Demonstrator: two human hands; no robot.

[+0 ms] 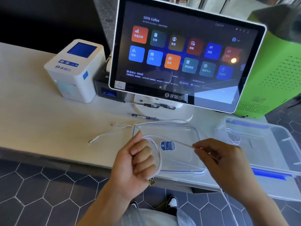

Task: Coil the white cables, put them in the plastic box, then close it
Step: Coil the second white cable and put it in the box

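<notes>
Two bare hands loop a thin white cable above a clear plastic lid at the counter's edge.

The left hand is curled into a fist around a rounded loop of the white cable, whose gold metal USB plug juts out below the knuckles; the right hand pinches the same cable taut between fingertips, the slack trailing down past the wrist. Under both lies the clear lid, flat, glossy, round-cornered, with a blue oval sticker. To its right sits the translucent plastic box, blue-trimmed, a coiled white cable already inside. Another white cable sprawls loose on the smooth pale counter, near the pens by the touchscreen's rounded base.
</notes>
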